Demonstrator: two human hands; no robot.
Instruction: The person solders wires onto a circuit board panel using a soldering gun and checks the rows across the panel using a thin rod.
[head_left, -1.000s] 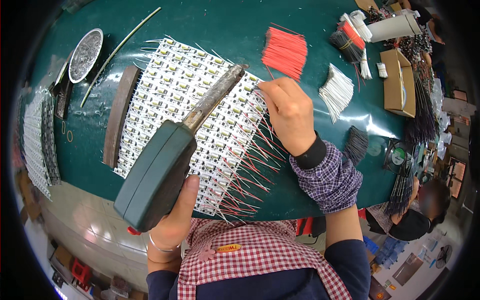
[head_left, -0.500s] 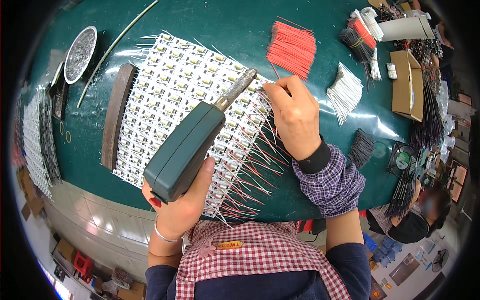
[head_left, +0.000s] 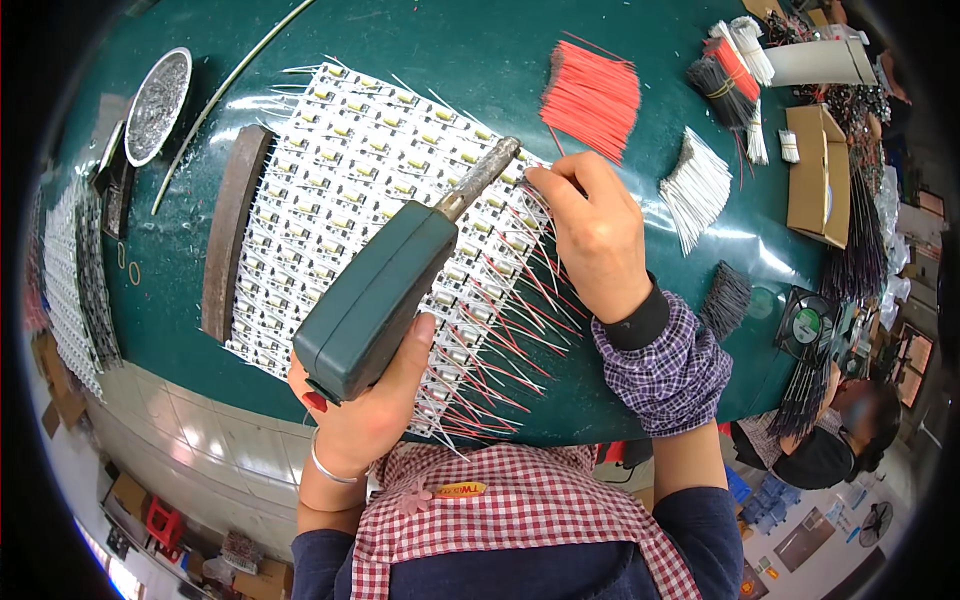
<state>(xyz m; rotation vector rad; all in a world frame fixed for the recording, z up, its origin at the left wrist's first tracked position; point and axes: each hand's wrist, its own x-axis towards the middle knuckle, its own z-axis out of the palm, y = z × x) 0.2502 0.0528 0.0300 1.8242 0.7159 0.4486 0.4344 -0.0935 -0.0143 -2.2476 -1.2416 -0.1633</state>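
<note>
My left hand (head_left: pixel 362 425) is wrapped round a dark green soldering gun (head_left: pixel 378 300). The gun's metal tip reaches over the upper right edge of a white sheet of small circuit boards (head_left: pixel 350 165), close to my right fingertips. My right hand (head_left: pixel 598 235) is closed in a pinch at that same edge; whatever lies between thumb and forefinger is too small and covered to make out. Red and white wires (head_left: pixel 510 330) stick out from the sheet's right side, below my right hand. Along the sheet's left edge lies a brown curved bar (head_left: pixel 236 235).
A bundle of red wires (head_left: pixel 592 98), white wires (head_left: pixel 697 190) and dark wires (head_left: pixel 725 300) lie on the green table (head_left: pixel 450 60). At left are a metal bowl (head_left: pixel 158 108) and stacked board sheets (head_left: pixel 75 290). A cardboard box (head_left: pixel 815 190) and small fan (head_left: pixel 803 322) stand right. Another person sits at lower right.
The view has shifted slightly. Both hands and the soldering gun keep nearly the same place over the sheet's upper right edge, and both grips look unchanged.
</note>
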